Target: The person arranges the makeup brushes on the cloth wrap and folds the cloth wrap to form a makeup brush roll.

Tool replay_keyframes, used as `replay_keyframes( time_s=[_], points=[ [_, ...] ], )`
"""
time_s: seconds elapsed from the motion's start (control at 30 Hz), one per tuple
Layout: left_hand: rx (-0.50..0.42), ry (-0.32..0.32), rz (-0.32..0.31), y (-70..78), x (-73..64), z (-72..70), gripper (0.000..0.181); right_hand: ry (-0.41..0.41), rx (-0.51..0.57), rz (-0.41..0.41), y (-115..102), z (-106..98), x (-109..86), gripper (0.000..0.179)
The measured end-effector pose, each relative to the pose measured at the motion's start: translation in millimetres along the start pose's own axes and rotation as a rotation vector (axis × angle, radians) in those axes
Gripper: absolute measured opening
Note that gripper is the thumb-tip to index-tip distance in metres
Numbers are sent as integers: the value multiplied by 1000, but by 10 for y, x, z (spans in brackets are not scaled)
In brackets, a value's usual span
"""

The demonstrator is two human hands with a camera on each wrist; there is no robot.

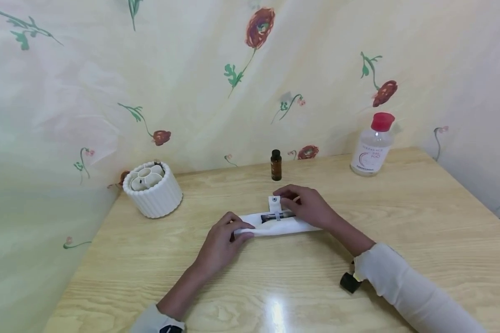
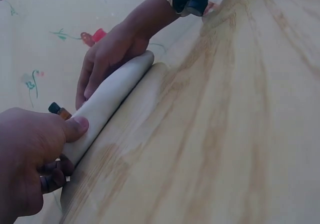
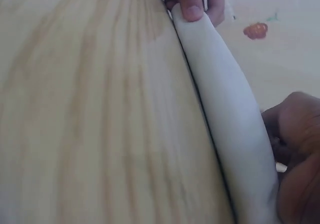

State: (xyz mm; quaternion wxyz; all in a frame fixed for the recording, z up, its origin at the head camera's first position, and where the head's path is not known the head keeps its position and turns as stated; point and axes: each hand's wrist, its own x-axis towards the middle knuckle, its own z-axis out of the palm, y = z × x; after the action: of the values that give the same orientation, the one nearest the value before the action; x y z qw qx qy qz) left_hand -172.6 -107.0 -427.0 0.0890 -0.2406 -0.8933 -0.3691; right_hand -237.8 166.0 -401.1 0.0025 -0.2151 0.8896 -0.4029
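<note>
A long white soft pouch (image 1: 285, 226) lies lengthwise across the wooden table. Its upper side gapes, and a slim dark and silvery item (image 1: 271, 217) of unclear kind shows inside. A short tab with a metal snap (image 1: 274, 200) stands up from the pouch's far edge. My left hand (image 1: 225, 238) grips the pouch's left end, thumb on the near side, as the left wrist view also shows. Curled fingers of my right hand (image 1: 306, 203) hold the pouch at its far edge beside the tab; in the right wrist view, the pouch's white side partly hides them.
Behind the pouch stands a small brown bottle with a black cap (image 1: 276, 166). At the back right is a clear bottle with a red cap (image 1: 372, 145). A ribbed white round holder (image 1: 154, 192) sits at the back left, near the flowered cloth (image 1: 192, 92) behind the table.
</note>
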Motion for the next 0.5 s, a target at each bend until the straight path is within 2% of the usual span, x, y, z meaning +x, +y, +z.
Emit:
replay_keyframes(
  time_s=[0.07, 0.17, 0.4, 0.5],
  points=[
    [-4, -2, -2, 0, 8, -12, 14, 13, 45, 0, 8, -13, -3, 19],
    [-7, -11, -8, 2, 15, -19, 14, -9, 64, -29, 16, -39, -32, 14],
    [-3, -11, -16, 6, 27, -18, 14, -87, 101, -201, 96, -81, -106, 9],
    [-5, -8, -12, 6, 25, -14, 14, -132, 116, -246, 113, -89, -127, 9]
  ],
)
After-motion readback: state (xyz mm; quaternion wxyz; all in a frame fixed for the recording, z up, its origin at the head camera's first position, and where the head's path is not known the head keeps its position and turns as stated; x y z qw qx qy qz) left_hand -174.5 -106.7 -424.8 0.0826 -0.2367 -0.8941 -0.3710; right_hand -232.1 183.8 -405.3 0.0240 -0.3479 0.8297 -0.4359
